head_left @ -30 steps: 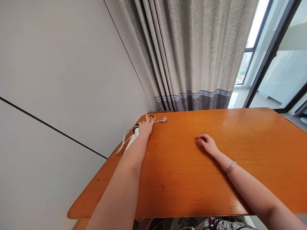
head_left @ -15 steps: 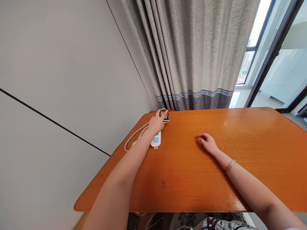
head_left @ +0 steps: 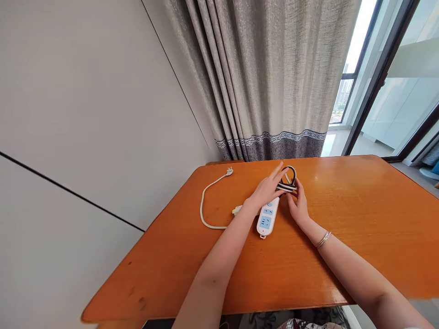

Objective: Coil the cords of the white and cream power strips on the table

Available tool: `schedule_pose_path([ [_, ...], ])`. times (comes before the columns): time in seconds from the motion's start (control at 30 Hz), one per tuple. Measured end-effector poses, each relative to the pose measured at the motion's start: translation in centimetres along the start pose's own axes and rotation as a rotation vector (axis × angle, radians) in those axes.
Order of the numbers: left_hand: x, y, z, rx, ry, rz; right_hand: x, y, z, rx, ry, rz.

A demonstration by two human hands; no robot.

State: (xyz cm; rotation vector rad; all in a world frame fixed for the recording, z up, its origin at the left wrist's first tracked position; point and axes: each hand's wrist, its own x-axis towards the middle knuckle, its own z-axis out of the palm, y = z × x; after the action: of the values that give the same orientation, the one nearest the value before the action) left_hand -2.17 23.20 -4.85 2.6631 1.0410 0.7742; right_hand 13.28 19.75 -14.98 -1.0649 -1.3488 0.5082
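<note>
A white power strip with blue socket faces lies at a slant on the wooden table. At its far end stands a looped bundle of black and white cable. My left hand reaches over the strip and grips the bundle's left side between thumb and fingers. My right hand is at the bundle's right side, fingers and thumb apart, close to or touching it. One white cord runs out to the left and ends in a plug. Another pale connector shows partly beside my left wrist.
The orange-brown table has a rounded left corner near the grey wall. Grey curtains hang behind its far edge. A dark-framed glass door stands at the right.
My left hand has brought the power strip and cable bundle rightward and nearer. The plug cord now trails to the left. My right hand has moved up to the bundle.
</note>
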Motion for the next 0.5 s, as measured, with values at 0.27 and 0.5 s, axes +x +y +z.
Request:
schedule_pose_path([
  [0.27,-0.35,0.36,0.29,0.201,-0.065,0.077,0.40,0.25,-0.70,-0.050,-0.026,-0.067],
  [0.5,-0.11,0.53,0.47,0.280,-0.048,0.185,0.69,0.83,-0.82,-0.045,-0.007,-0.088],
])
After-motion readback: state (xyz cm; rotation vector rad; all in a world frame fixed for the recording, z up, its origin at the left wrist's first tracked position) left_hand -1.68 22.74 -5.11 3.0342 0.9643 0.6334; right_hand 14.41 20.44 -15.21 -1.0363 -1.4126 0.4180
